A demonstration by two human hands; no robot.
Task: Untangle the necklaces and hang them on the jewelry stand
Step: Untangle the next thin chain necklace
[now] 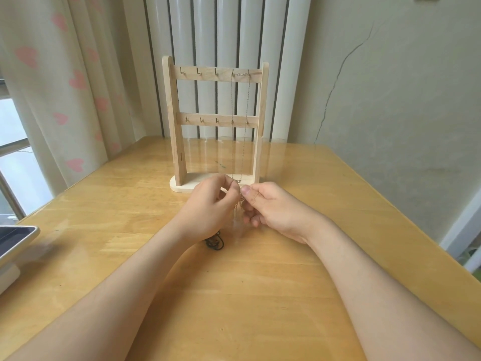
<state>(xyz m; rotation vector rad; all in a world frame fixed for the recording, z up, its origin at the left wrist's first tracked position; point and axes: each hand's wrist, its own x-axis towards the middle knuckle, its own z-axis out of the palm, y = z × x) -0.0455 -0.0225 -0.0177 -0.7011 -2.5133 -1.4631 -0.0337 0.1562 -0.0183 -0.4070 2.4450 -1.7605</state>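
A wooden jewelry stand (pixel 215 74) with two rows of small hooks stands at the back of the table. One thin chain necklace (pixel 244 121) hangs from the two right hooks of the top bar, its pendant near the base. In front of the stand, my left hand (pixel 208 204) and my right hand (pixel 273 207) meet and both pinch a fine gold chain (pixel 241 203) between their fingertips. A dark cord necklace (pixel 215 242) lies bunched on the table under my left wrist, partly hidden.
The wooden table (pixel 234 295) reaches the wall and a white radiator (pixel 223 35) behind the stand. A tablet-like device (pixel 15 243) sits at the left edge. A heart-print curtain (pixel 65 87) hangs at the left.
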